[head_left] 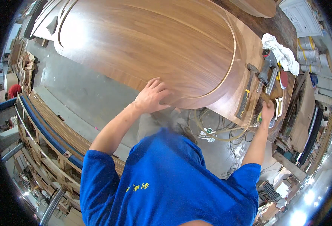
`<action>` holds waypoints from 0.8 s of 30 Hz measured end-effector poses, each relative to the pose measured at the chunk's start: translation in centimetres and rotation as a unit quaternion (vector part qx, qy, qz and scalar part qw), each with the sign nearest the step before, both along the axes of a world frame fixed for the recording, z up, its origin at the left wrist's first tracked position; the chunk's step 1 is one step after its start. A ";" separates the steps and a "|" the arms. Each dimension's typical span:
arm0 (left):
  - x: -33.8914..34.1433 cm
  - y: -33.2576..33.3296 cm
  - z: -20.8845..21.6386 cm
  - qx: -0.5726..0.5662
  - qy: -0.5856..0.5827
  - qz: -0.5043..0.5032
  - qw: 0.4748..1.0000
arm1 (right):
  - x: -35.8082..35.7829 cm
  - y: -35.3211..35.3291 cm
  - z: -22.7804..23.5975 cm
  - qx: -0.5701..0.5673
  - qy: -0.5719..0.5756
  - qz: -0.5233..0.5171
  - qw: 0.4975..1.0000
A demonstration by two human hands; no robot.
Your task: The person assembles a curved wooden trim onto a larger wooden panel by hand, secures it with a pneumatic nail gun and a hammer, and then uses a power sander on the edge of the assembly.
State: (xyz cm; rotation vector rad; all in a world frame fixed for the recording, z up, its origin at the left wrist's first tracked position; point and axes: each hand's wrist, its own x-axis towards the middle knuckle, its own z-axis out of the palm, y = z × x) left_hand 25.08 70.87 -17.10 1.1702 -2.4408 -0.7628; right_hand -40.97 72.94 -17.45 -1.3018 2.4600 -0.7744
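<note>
A large glossy brown wooden panel with a rounded end and a pale inlaid curved line fills the upper middle. My left hand lies on its near edge, fingers spread, holding nothing. At the right, my right hand is closed on a small brown piece, whose exact kind I cannot make out. Left of that hand lies a hammer with a black and yellow handle. Just beyond it is a grey and black air tool. A crumpled white cloth sits farther back.
Thin hoses hang and coil below the panel's right end. Stacked long boards and a blue-edged rack stand at the left. Leaning boards are at the right. A person in red is at the far left.
</note>
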 end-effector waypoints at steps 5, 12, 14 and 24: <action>-0.6 -0.4 0.9 -0.027 -0.026 -0.008 0.999 | 2.4 -0.9 -0.8 0.021 -0.009 -0.011 1.000; -0.7 1.4 -0.8 -0.020 -0.094 0.020 0.995 | 2.4 -5.7 0.9 -0.061 0.061 -0.022 0.996; -1.6 1.4 -1.3 -0.034 -0.076 0.000 0.997 | -0.6 -5.4 1.1 -0.143 0.088 -0.017 0.986; -3.5 0.9 0.2 -0.067 -0.076 0.012 0.995 | -1.0 -14.7 1.1 -0.107 0.029 0.026 0.994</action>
